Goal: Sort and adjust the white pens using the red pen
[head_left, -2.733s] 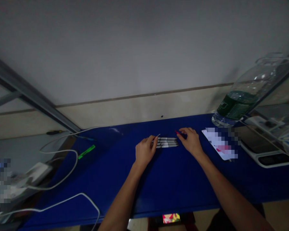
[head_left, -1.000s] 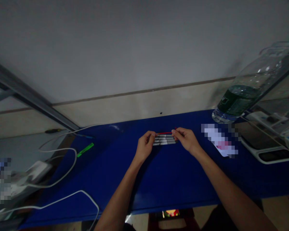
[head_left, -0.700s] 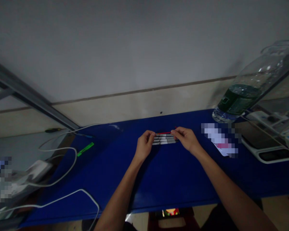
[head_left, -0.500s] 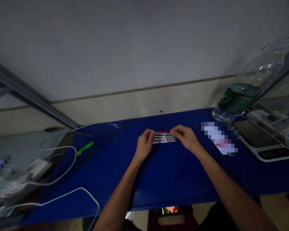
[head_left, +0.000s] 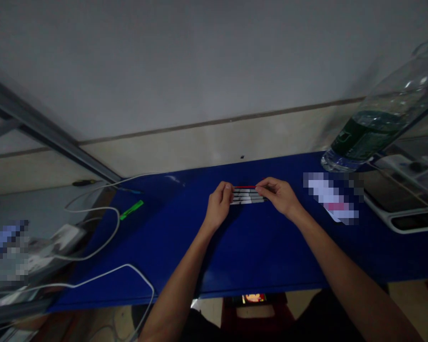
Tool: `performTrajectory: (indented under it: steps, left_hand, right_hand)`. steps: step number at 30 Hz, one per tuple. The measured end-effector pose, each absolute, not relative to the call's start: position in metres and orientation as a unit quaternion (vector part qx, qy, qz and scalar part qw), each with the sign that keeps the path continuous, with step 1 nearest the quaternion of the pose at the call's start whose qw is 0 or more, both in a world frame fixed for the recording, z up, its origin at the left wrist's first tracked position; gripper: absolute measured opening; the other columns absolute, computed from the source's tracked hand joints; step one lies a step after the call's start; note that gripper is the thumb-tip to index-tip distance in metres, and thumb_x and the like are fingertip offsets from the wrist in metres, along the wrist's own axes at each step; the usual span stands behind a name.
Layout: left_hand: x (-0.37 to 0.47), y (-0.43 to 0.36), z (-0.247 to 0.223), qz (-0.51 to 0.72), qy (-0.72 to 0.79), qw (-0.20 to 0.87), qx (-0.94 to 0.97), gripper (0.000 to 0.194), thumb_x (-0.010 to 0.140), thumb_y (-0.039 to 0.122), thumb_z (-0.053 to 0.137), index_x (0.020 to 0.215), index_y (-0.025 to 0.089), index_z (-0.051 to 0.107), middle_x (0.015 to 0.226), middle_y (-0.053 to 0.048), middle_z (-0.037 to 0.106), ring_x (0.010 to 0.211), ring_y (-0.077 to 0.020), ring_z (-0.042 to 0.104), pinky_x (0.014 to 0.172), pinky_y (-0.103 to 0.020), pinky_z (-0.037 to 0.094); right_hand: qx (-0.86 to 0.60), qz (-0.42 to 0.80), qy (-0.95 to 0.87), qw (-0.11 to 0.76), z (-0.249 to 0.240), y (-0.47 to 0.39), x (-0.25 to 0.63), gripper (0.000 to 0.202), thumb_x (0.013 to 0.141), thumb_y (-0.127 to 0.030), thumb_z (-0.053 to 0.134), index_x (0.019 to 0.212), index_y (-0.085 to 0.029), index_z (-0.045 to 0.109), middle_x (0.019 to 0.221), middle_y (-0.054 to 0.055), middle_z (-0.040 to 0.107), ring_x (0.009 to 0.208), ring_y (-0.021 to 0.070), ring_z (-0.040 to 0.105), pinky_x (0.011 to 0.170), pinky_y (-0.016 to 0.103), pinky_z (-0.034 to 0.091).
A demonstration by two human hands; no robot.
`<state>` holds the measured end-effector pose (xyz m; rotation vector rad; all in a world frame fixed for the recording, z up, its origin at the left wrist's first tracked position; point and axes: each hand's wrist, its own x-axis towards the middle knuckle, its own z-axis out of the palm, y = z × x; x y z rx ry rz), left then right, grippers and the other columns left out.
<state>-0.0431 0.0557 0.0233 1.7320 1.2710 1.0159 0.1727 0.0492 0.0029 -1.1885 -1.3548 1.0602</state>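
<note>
A slim red pen (head_left: 245, 187) lies crosswise between my two hands. My left hand (head_left: 218, 205) pinches its left end between thumb and fingers, while my right hand (head_left: 280, 196) has thumb and fingertips closed at its right end. Just on my side of it, several white-and-grey pens (head_left: 248, 200) lie side by side in a row on the blue tabletop (head_left: 257, 251). Their left ends are partly covered by my left hand, and my right fingers hide some of the right ends. Whether the red pen touches the table, I cannot tell.
To the right are a blurred-out phone-like item (head_left: 330, 199), a large clear bottle (head_left: 367, 135) and a white-framed device (head_left: 399, 199). A green cutter-like object (head_left: 131, 209) and a white cable (head_left: 117, 232) lie left. A wall (head_left: 207, 142) stands behind.
The view has shifted slightly, so everything sits a little higher and further right. Both hands keep their hold at the red pen's ends, beside the row.
</note>
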Motion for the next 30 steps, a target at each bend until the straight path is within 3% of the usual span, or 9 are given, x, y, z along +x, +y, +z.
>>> performTrajectory:
  steps: [4, 9, 18, 25, 30]
  left_hand:
    - [-0.0445, 0.0569, 0.0206, 0.388, 0.494, 0.367, 0.686, 0.042, 0.102, 0.049, 0.037, 0.077, 0.019, 0.049, 0.065, 0.002, 0.05, 0.061, -0.0104, 0.047, 0.059, -0.022, 0.036]
    - [-0.0448, 0.0571, 0.0163, 0.39, 0.481, 0.385, 0.684, 0.032, 0.101, 0.047, 0.042, 0.093, 0.019, 0.053, 0.067, 0.003, 0.052, 0.06, -0.0103, 0.048, 0.058, -0.021, 0.036]
    - [-0.0461, 0.0578, 0.0165, 0.373, 0.484, 0.371, 0.699, 0.043, 0.103, 0.05, 0.034, 0.076, 0.019, 0.047, 0.066, 0.002, 0.05, 0.06, -0.0102, 0.046, 0.059, -0.022, 0.035]
    - [-0.0469, 0.0553, 0.0201, 0.368, 0.473, 0.373, 0.708, 0.031, 0.102, 0.046, 0.038, 0.101, 0.02, 0.054, 0.069, 0.003, 0.054, 0.063, -0.0112, 0.05, 0.061, -0.021, 0.037]
    - [-0.0476, 0.0562, 0.0201, 0.357, 0.49, 0.352, 0.713, 0.038, 0.103, 0.047, 0.036, 0.083, 0.019, 0.052, 0.067, 0.003, 0.052, 0.062, -0.0103, 0.048, 0.062, -0.022, 0.035]
  right_hand:
    - [-0.497, 0.435, -0.561, 0.5, 0.004, 0.0485, 0.172, 0.034, 0.077, -0.053, 0.072, 0.08, -0.02, 0.067, 0.076, 0.004, 0.07, 0.071, 0.0182, 0.063, 0.067, 0.032, 0.05]
    - [-0.513, 0.424, -0.573, 0.478, 0.0055, 0.047, 0.1722, 0.04, 0.085, -0.056, 0.063, 0.068, -0.02, 0.063, 0.063, 0.001, 0.061, 0.06, 0.0145, 0.056, 0.061, 0.029, 0.044]
    - [-0.492, 0.436, -0.547, 0.518, -0.001, 0.0509, 0.1737, 0.029, 0.077, -0.047, 0.075, 0.085, -0.02, 0.069, 0.082, 0.004, 0.071, 0.074, 0.0177, 0.064, 0.068, 0.031, 0.048]
    - [-0.519, 0.42, -0.554, 0.498, 0.0066, 0.0474, 0.1743, 0.04, 0.086, -0.056, 0.062, 0.072, -0.019, 0.067, 0.064, 0.002, 0.062, 0.061, 0.0154, 0.057, 0.06, 0.03, 0.043]
    - [-0.508, 0.43, -0.549, 0.505, 0.0084, 0.0469, 0.173, 0.033, 0.083, -0.053, 0.067, 0.076, -0.02, 0.067, 0.068, 0.001, 0.064, 0.064, 0.0154, 0.058, 0.062, 0.029, 0.045]
